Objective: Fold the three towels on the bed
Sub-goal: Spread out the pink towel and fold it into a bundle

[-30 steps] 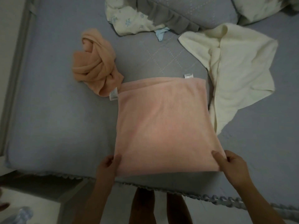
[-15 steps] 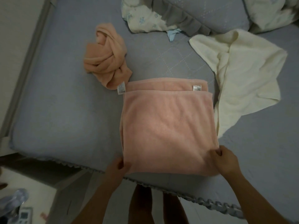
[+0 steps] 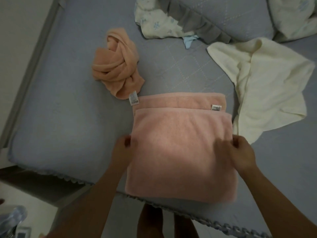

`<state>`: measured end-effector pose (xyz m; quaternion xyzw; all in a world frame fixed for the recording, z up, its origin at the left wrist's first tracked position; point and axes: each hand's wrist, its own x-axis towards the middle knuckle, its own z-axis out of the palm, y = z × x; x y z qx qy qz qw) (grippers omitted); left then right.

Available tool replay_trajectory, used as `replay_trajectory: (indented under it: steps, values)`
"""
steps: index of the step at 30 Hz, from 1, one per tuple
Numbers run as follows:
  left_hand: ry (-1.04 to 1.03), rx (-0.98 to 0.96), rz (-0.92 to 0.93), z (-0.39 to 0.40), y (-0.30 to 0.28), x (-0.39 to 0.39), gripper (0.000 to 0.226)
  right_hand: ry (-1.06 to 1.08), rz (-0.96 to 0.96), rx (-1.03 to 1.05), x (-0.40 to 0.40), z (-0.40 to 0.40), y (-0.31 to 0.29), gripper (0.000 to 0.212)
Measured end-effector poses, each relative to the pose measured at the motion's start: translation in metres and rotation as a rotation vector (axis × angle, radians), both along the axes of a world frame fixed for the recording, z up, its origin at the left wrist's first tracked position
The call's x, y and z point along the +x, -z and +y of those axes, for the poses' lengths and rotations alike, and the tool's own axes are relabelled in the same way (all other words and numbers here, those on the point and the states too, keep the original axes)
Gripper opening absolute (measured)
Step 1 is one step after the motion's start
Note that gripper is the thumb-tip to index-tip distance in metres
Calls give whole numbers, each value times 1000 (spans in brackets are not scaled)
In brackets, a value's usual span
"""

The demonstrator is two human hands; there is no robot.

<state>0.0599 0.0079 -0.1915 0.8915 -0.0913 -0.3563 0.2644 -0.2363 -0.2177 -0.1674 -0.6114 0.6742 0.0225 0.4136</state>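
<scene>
Grey-blue quilted bed [image 3: 60,117] beside a pale wall [image 3: 18,31]; left hand [image 3: 122,148] and right hand [image 3: 240,153], fingers curled, grip the folded pink towel [image 3: 180,148] by its side edges.

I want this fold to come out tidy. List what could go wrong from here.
1. The pink towel hangs slightly past the bed edge; a tug might slide it off.
2. Its top layer sits short of the layer beneath, so another fold may lock in uneven edges.
3. The left hand and right hand hold the sides midway; the corners could sag. The cream towel lies close and might catch.
</scene>
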Motion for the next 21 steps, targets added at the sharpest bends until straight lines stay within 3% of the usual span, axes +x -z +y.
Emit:
replay_trajectory:
  steps: [4, 8, 13, 18, 21]
  values:
    - [-173, -136, -1, -64, 4, 41, 14, 53, -65, -72, 36, -39, 6, 42]
    - [77, -52, 55, -97, 5, 57, 21, 68, -42, -50, 48, -69, 12, 48]
    - [117, 1, -19, -90, -11, 56, 12, -15, 0, -44, 48, -70, 5, 24]
    - [-85, -218, -46, -92, -21, 76, 6, -7, -132, -233, 60, -85, -16, 10]
    - [-162, -177, 22, -106, -6, 86, 21, -60, -102, -214, 80, -102, -10, 17]
